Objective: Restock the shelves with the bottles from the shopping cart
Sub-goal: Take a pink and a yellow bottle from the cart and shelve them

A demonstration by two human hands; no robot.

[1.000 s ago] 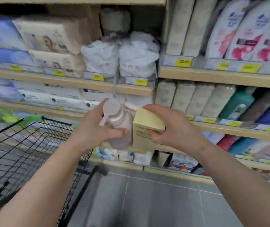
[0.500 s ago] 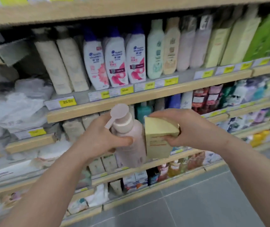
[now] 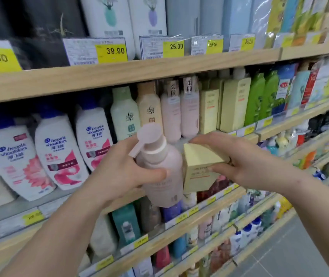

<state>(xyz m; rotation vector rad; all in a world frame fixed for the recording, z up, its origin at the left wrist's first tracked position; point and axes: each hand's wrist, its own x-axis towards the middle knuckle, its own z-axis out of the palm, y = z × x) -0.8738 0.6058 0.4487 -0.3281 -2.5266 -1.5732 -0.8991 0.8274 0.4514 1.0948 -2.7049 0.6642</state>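
head view: only one camera here, looking at a shampoo aisle
left hand [image 3: 119,172]: wrapped round the pink pump bottle [image 3: 159,166], thumb across its front; bottle is held up in front of the middle shelf [image 3: 119,74], tilted a bit, pump nozzle pointing left; small print on it is too blurry to read
right hand [image 3: 245,160]: gripping the pale yellow box [image 3: 201,168] from the right side, fingers over its top, thumb on the front; box sits just beside the pink bottle, looks like touching; orange lettering, unreadable
shelf brands: three white head & shoulders bottles [image 3: 59,154] on the left; matching pink bottles [image 3: 179,112] with Chinese characters stand right behind the hands; yellow boxes [image 3: 233,104] next to them
price tags [image 3: 111,50]: 39.90, 25.00, 29.90 on the yellow stickers up top
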